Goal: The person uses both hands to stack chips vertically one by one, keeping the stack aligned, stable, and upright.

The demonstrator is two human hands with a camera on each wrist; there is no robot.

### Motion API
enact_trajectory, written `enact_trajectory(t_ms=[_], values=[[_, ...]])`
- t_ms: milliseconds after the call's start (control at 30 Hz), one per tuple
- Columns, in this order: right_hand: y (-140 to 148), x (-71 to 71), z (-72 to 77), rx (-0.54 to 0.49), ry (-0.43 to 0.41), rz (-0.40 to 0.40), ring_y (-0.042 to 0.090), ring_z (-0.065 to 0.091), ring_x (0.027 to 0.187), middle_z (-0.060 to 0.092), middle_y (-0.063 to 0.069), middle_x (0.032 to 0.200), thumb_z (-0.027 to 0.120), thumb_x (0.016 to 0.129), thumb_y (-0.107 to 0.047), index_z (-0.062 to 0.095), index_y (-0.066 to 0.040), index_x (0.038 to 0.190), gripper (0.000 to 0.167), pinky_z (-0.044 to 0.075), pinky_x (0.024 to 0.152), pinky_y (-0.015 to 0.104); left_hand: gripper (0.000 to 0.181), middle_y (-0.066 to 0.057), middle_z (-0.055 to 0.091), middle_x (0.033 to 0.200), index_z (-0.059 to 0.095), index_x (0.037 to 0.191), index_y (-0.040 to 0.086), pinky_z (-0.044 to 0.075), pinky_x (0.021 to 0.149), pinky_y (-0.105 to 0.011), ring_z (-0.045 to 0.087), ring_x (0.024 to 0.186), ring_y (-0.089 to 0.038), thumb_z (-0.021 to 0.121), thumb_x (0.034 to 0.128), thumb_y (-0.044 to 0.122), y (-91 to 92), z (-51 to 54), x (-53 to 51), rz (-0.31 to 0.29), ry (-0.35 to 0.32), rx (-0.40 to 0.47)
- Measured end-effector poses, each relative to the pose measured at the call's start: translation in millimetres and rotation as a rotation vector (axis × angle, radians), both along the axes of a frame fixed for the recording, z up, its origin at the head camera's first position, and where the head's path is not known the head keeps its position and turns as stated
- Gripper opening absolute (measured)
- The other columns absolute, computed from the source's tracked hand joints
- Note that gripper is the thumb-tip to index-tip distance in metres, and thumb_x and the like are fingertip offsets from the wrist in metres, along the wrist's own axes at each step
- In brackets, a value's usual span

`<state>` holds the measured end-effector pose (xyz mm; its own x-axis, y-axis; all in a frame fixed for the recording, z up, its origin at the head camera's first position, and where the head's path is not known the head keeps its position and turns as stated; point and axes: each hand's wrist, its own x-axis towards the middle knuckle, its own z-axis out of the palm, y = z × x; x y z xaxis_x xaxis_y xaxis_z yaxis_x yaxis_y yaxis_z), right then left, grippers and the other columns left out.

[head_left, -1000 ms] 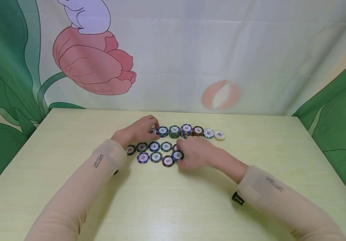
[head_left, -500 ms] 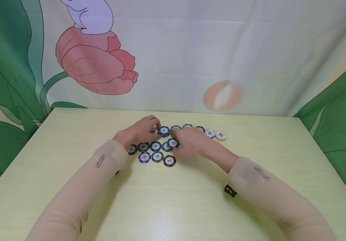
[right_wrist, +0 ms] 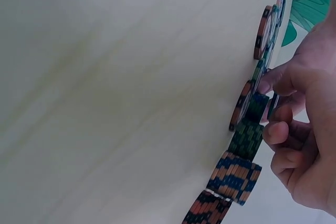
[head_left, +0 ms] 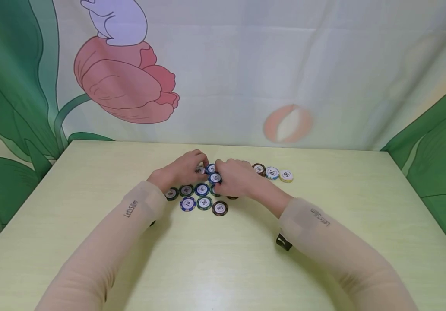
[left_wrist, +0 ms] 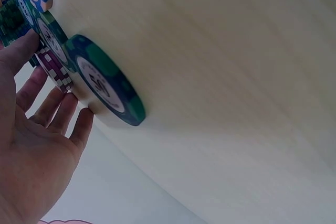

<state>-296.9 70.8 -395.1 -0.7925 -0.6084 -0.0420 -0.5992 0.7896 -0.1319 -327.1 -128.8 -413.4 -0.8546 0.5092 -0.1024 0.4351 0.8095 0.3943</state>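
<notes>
Poker chips lie in rows at the far middle of the table. My left hand (head_left: pixel 181 168) is at the back row, thumb and index finger on either side of a blue poker chip stack (head_left: pixel 210 166). A purple-and-white stack (left_wrist: pixel 54 71) is by its fingers in the left wrist view. My right hand (head_left: pixel 238 176) pinches a dark blue poker chip (head_left: pixel 214 178) just in front of that blue stack. Whether the two touch I cannot tell. In the right wrist view, the thumb and fingers of the right hand are curled beside a green stack (right_wrist: pixel 247 139), which it hides from the head view.
In front lie loose chips, among them a 10 chip (head_left: pixel 188 204), a 20 chip (head_left: pixel 204 203) and a 100 chip (head_left: pixel 220 208). To the right are a brown stack (head_left: pixel 259 169), a light blue one (head_left: pixel 272 172) and a yellow one (head_left: pixel 286 175). A printed curtain (head_left: pixel 223 77) hangs behind.
My right hand has carried the dark blue poker chip left and away from me, from the front rows to the blue stack. My left hand has stayed at that stack.
</notes>
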Motion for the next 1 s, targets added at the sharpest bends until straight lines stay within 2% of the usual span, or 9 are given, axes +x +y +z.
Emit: enact_trajectory(t_ms=[100, 367, 500, 700, 1000], values=[[-4.3, -0.3, 0.6, -0.001, -0.008, -0.02, 0.016, 0.056, 0.059, 0.058, 0.003, 0.075, 0.069, 0.089, -0.029, 0.057, -0.01, 0.1, 0.025, 0.042, 0.046, 0.03, 0.032, -0.017, 0.05, 0.141, 0.06, 0.123, 0.002, 0.041, 0.107, -0.043, 0.049, 0.116, -0.03, 0.069, 0.0984, 0.021, -0.2, -0.9, -0.1, -0.001, 0.005, 0.004], [-10.1, -2.6, -2.1, 0.016, -0.014, -0.06, 0.018, 0.057, 0.061, 0.06, 0.005, 0.08, 0.069, 0.09, -0.029, 0.057, -0.006, 0.108, 0.031, 0.044, 0.048, 0.03, 0.03, -0.018, 0.051, 0.139, 0.06, 0.121, 0.001, 0.042, 0.106, -0.045, 0.05, 0.115, -0.031, 0.069, 0.0975, 0.018, -0.8, -0.8, 1.3, -0.016, 0.026, 0.021], [-11.1, -3.8, -2.9, 0.006, -0.014, -0.07, 0.019, 0.056, 0.062, 0.061, 0.007, 0.081, 0.068, 0.091, -0.027, 0.057, -0.006, 0.105, 0.028, 0.043, 0.049, 0.03, 0.031, -0.018, 0.052, 0.138, 0.061, 0.121, 0.001, 0.042, 0.106, -0.044, 0.05, 0.115, -0.031, 0.07, 0.0972, 0.018, -0.5, 0.4, 1.9, -0.014, 0.028, 0.021], [-10.7, -5.2, -5.4, -0.014, 0.006, -0.062, 0.017, 0.057, 0.062, 0.062, 0.005, 0.081, 0.066, 0.097, -0.025, 0.058, -0.007, 0.103, 0.02, 0.043, 0.048, 0.029, 0.03, -0.018, 0.052, 0.138, 0.061, 0.12, 0.001, 0.042, 0.106, -0.044, 0.05, 0.115, -0.03, 0.07, 0.0968, 0.018, 0.6, -0.3, 2.5, -0.011, 0.029, 0.022], [-7.9, -4.9, -6.4, -0.032, 0.06, -0.034, 0.018, 0.059, 0.061, 0.062, 0.003, 0.079, 0.068, 0.097, -0.031, 0.062, -0.011, 0.11, 0.025, 0.046, 0.05, 0.031, 0.031, -0.017, 0.053, 0.137, 0.061, 0.12, 0.002, 0.042, 0.107, -0.044, 0.05, 0.114, -0.03, 0.071, 0.0971, 0.021, 0.2, -3.2, -0.7, -0.011, 0.038, 0.011]])
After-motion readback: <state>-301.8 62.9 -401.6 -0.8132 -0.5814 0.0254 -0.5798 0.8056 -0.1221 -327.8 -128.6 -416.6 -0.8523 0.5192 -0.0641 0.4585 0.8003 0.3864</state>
